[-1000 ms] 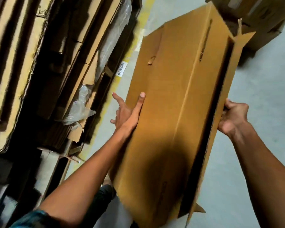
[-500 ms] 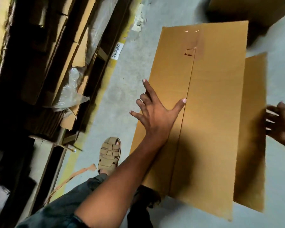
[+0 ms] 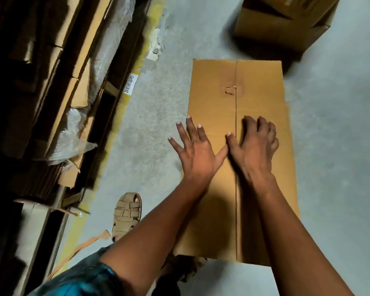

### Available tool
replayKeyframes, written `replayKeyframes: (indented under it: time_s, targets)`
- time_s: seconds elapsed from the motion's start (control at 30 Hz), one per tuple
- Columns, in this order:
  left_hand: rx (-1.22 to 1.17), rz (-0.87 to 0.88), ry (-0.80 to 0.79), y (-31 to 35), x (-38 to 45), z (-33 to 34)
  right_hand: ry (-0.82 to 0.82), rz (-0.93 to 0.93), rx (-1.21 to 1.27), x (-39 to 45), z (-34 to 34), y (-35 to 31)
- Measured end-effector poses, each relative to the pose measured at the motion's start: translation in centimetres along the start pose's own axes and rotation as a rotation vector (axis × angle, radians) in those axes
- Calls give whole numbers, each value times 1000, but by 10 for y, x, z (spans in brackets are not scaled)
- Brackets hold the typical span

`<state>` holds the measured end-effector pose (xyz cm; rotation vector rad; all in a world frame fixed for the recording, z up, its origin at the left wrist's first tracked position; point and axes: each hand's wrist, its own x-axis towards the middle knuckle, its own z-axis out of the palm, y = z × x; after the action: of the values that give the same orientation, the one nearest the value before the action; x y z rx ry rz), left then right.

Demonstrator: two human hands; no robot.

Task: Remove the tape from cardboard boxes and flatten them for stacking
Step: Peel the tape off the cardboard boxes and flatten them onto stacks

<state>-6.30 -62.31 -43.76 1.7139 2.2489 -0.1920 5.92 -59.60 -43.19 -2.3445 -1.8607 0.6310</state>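
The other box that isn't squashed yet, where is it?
In the head view, the unflattened box sits on the floor at the top right, just beyond the far end of the flattened box under both hands.

Quick count: one flattened box [image 3: 259, 86] on the floor, one still-assembled box [image 3: 284, 24] behind it, two hands, left [image 3: 198, 150] and right [image 3: 254, 146], one sandal [image 3: 127, 212], one white label [image 3: 129, 84].

dim, warm light | left side deep shadow | edges blurred, wide-angle bend
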Motion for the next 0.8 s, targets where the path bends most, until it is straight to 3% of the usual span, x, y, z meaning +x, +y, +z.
replayKeyframes:
  time_s: [0.13,0.2,0.27,0.33,0.47,0.7,0.8]
  targets:
    - [87,189,147,4,28,-13,24,-51,-61,17,-7,-10]
    - [-10,245,166,7,48,-17,1,-79,-50,36,-15,-8]
    - [-171,235,6,10,65,-18,-55,-96,-27,59,-20,-4]
    - [-126,251,-179,11,70,-19,-109,-102,-14,72,-24,-5]
    - [-69,295,-325,5,72,-38,-218,-38,25,78,-34,-14]
    - [-60,335,-411,11,104,-40,-170,28,195,135,-31,-27]
    - [-61,364,-262,5,113,-26,-124,51,234,167,-16,-36]
